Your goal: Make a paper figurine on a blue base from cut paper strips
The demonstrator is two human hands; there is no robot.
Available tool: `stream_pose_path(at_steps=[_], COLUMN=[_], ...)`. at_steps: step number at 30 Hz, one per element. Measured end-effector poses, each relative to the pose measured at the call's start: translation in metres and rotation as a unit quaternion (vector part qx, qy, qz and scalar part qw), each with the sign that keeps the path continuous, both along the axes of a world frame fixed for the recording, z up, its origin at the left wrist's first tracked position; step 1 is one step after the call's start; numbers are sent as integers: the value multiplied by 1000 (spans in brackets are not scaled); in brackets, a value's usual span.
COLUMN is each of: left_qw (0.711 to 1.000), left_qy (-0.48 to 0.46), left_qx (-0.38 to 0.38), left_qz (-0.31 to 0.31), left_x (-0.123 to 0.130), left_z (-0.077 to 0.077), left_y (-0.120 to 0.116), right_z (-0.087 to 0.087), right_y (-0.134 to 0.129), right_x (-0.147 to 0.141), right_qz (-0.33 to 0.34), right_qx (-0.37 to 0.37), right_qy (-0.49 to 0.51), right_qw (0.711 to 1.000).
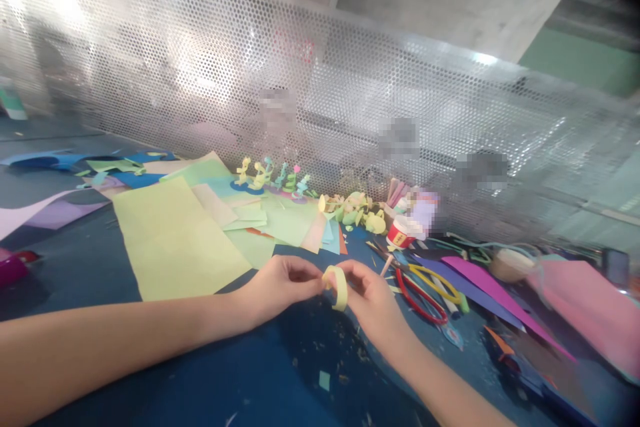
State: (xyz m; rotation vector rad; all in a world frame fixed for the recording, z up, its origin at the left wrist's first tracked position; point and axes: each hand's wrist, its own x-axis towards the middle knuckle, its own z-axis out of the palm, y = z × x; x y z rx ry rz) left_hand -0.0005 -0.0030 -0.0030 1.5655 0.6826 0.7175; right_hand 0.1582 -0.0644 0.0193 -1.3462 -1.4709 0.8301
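Observation:
Between my two hands is a pale yellow paper strip (341, 290), curled into a loop above the dark blue table (280, 380). My left hand (283, 285) pinches one side of it between thumb and fingertips. On the other side, my right hand (373, 297) has its fingers closed on the strip, with the loop hanging over the fingertips. Just left of my hands lies a large yellow-green paper sheet (175, 247). To the right of my right hand are scissors with red and yellow handles (425, 293).
Small paper figures (260, 177) stand by the perforated metal screen (200, 67). Yellow cut-out pieces (357, 207) and a red and white cup (399, 232) are right of them. Pink paper (595, 307) and a dark blue tool (535, 380) lie at the right, paper scraps in front.

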Motion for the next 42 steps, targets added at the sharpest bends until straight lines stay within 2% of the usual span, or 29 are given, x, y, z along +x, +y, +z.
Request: stream_pose_path(at_steps=[7,10,14,18,22,28,34,38,42], left_qw=[1000,1000,999,999,999,999,994,985,982], left_qy=[-2,-12,-7,-5,-14,-9,24,44,59], left_qx=[-12,-15,-12,-1,0,20,95,153,173], left_qz=[13,18,37,46,41,40,53,65,53], left_x=[1,0,-1,-1,1,2,2,1,0], left_z=[-1,-2,-4,-5,-6,-8,-8,-9,-7], left_y=[0,0,2,3,3,2,2,1,1], right_z=[-4,-8,-10,-7,-3,-1,-1,0,1], right_y=[2,3,0,-5,-6,-5,-2,2,5], right_x=[0,1,1,0,0,3,3,6,10], right_qz=[4,-13,-50,-30,-69,-80,-77,-53,-24], right_qx=[-29,-13,59,133,153,150,148,104,36], right_qy=[46,50,-31,-151,-201,-226,-225,-185,-130], right_qw=[999,999,997,979,965,959,960,976,991])
